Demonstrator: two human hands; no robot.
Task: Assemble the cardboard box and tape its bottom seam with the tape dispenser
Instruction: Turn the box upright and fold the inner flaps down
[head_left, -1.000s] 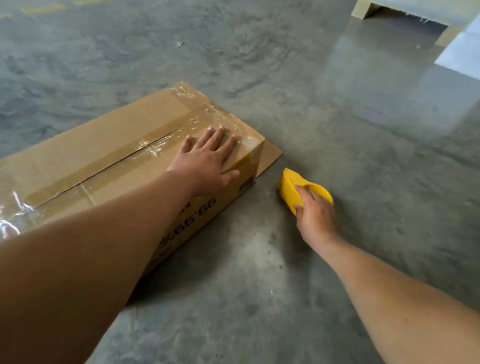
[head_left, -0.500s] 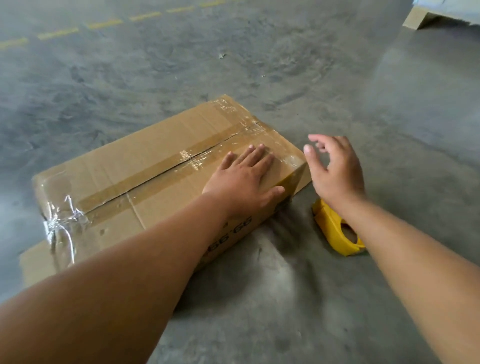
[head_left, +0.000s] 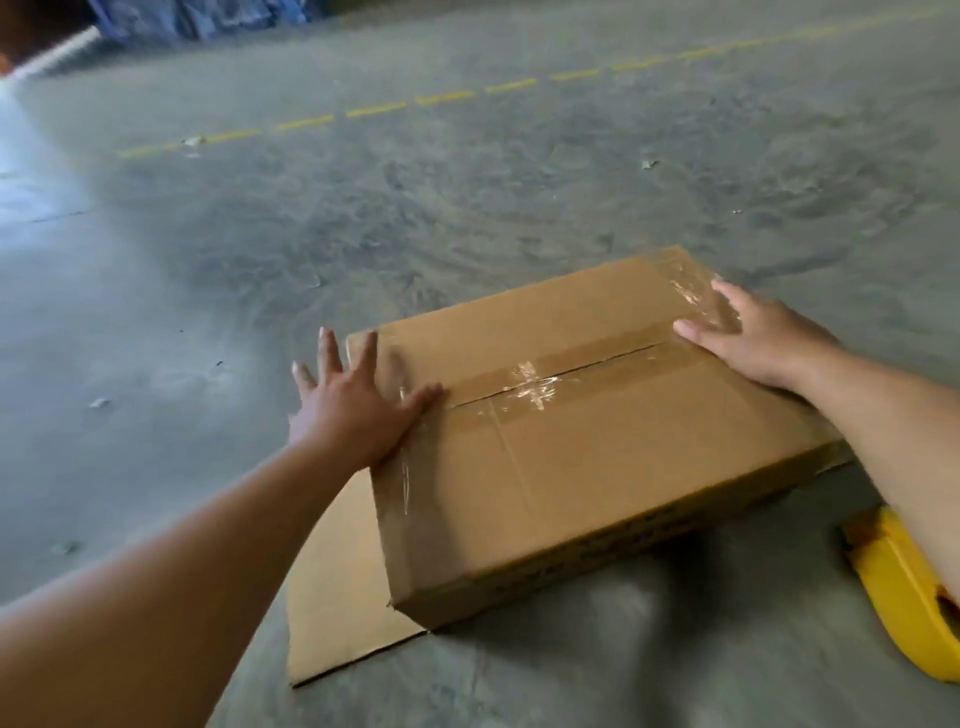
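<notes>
A brown cardboard box (head_left: 582, 467) lies on the concrete floor with clear tape along its top seam and over both ends. My left hand (head_left: 353, 410) lies flat with spread fingers on the box's left end, thumb on the top face. At the far right end my right hand (head_left: 753, 338) rests with straight fingers on the taped corner. The yellow tape dispenser (head_left: 904, 577) lies on the floor to the right of the box, partly hidden by my right forearm. A loose cardboard flap (head_left: 337, 587) sticks out flat on the floor under the box's left side.
Bare grey concrete floor (head_left: 363, 234) surrounds the box. A dashed yellow line (head_left: 374, 109) crosses the floor far behind. Blue material (head_left: 197, 18) sits at the far top left.
My left hand slid from the right end to the left end of the box. My right hand left the dispenser on the floor and came onto the box's right end. The view shifted right to left.
</notes>
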